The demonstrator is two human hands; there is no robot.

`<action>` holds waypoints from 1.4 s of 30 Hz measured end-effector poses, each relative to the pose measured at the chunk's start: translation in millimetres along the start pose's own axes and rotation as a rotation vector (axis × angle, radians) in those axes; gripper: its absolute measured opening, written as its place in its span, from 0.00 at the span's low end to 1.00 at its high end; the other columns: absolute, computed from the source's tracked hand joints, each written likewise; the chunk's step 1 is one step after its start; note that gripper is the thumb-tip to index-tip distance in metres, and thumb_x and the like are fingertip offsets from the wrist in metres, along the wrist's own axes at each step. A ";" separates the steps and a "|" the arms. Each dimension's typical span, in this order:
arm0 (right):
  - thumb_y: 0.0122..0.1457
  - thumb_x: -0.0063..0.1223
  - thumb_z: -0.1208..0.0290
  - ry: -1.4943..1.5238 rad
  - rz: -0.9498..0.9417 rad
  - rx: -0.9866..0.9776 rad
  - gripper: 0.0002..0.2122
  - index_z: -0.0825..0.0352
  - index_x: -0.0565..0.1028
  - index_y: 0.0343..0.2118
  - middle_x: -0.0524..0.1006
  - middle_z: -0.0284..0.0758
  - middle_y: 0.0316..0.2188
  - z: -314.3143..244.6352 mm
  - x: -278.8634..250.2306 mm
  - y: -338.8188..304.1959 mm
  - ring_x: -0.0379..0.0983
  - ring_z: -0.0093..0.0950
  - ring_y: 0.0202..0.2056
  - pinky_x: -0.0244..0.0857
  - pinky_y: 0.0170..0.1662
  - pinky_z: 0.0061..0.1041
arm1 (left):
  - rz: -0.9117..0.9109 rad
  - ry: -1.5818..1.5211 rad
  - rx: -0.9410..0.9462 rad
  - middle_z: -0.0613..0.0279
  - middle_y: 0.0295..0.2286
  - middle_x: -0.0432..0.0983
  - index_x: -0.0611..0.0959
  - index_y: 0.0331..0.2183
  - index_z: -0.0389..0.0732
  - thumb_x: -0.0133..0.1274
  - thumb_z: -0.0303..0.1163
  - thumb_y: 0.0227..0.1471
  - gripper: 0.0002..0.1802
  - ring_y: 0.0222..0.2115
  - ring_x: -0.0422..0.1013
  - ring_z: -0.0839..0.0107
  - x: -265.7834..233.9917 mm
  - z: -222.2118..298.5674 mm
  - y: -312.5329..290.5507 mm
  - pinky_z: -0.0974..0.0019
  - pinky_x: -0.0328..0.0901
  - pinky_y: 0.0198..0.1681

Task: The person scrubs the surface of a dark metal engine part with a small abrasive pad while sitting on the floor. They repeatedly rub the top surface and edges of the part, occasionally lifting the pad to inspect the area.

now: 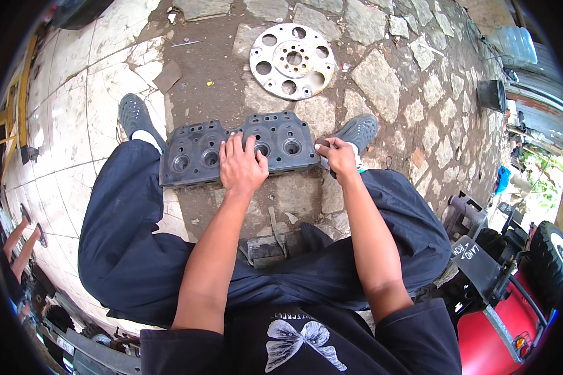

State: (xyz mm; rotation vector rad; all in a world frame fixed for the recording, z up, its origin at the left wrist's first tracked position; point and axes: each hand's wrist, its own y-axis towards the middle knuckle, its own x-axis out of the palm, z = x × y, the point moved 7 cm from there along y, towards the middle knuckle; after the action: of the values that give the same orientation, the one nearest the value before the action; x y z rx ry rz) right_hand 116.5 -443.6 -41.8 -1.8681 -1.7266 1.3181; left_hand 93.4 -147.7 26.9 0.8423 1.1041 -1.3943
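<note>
- One left shoe (pixel 133 115) is planted just beyond the left end of the cylinder head (pixel 276 149); the wide stance seems chosen to give the part room.
- Cylinder head: dark, lying on the ground between the feet, bored face upward, its length across the person's front. So laid, its bores presumably come within view and reach of both hands.
- Left hand (pixel 241 164): palm down on the middle of that face, fingers extended and clenched on nothing, partly covering one bore. The flat contact probably steadies the part.
- Disc (pixel 278 70): pale, pierced by round holes, resting flat on the paving (pixel 375 81) beyond the cylinder head, apart from both hands; its place suggests that it is out of use.
- Right hand (pixel 339 156): at the cylinder head's right end, fingers curled toward the thumb. Whether it grasps something small cannot be told; the curl would suit finer control than a flat palm.
- Right shoe (pixel 360 130): turned outward just beyond the right hand, apparently balancing the left.
- Bucket (pixel 493 95): dark, well apart at far right, seemingly kept from underfoot.
</note>
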 end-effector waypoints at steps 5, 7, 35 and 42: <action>0.57 0.72 0.78 0.184 -0.099 0.113 0.09 0.71 0.84 0.40 0.85 0.31 0.36 -25.9 6.5 9.2 0.78 0.21 0.34 0.71 0.42 0.25 | -0.003 -0.014 -0.006 0.48 0.58 0.72 0.81 0.53 0.44 0.56 0.40 0.57 0.23 0.65 0.65 0.50 2.8 0.4 -0.2 0.43 0.56 0.72; 0.57 0.72 0.78 0.189 -0.099 0.123 0.09 0.71 0.85 0.39 0.85 0.30 0.34 -30.8 6.7 13.6 0.76 0.20 0.32 0.69 0.38 0.24 | -0.012 -0.020 -0.011 0.48 0.59 0.72 0.81 0.53 0.44 0.56 0.40 0.57 0.23 0.65 0.65 0.50 4.1 0.4 0.8 0.43 0.56 0.72; 0.52 0.74 0.73 -0.038 -0.007 -0.016 0.15 0.67 0.88 0.44 0.88 0.33 0.37 -9.3 5.7 45.1 0.82 0.23 0.41 0.73 0.49 0.27 | -0.004 -0.034 -0.013 0.48 0.57 0.73 0.82 0.52 0.44 0.56 0.39 0.56 0.22 0.65 0.66 0.50 1.4 0.9 -0.1 0.44 0.56 0.72; 0.56 0.71 0.79 0.221 -0.157 0.004 0.11 0.72 0.86 0.43 0.86 0.33 0.38 -10.2 2.1 9.4 0.82 0.24 0.39 0.74 0.48 0.24 | 0.021 -0.025 -0.010 0.48 0.58 0.73 0.81 0.52 0.44 0.56 0.40 0.57 0.22 0.65 0.66 0.50 0.2 1.2 -1.0 0.45 0.56 0.73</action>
State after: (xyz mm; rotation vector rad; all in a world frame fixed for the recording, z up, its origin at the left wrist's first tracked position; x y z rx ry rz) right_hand 129.9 -440.3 -43.9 -1.7606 -1.7134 1.0156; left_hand 92.5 -148.9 27.3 0.8244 1.0799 -1.3776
